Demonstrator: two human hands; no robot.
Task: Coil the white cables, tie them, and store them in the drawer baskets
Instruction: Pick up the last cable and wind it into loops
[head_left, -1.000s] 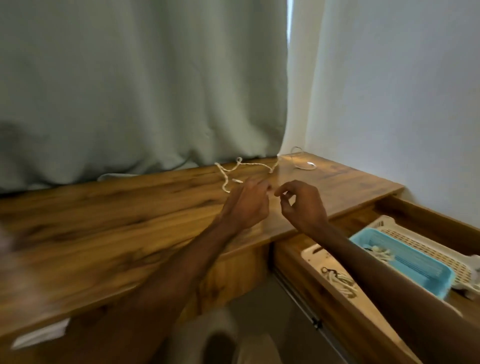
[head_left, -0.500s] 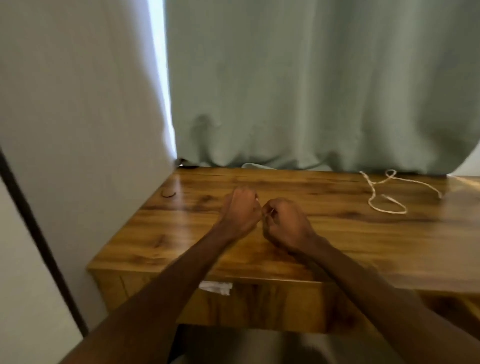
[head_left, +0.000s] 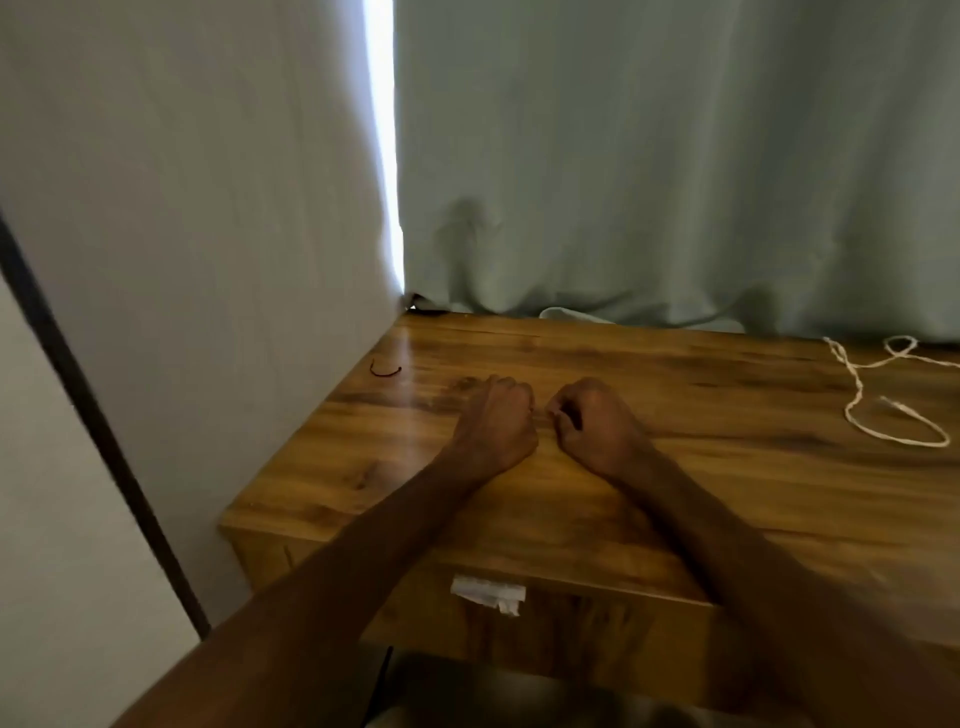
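Head view: white cable (head_left: 858, 385) lies far right on the worktop (head_left: 727, 483).
Nearer: right hand (head_left: 597, 428), beside left hand (head_left: 493, 423).
Grip: both curled; contents cannot be told.

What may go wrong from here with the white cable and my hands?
1. The white cable lies loose and uncoiled on the desk, apart from both hands, and runs out of view; it may tangle when pulled.
2. The left hand and right hand are curled close together; anything thin between them is too small to see and might slip.
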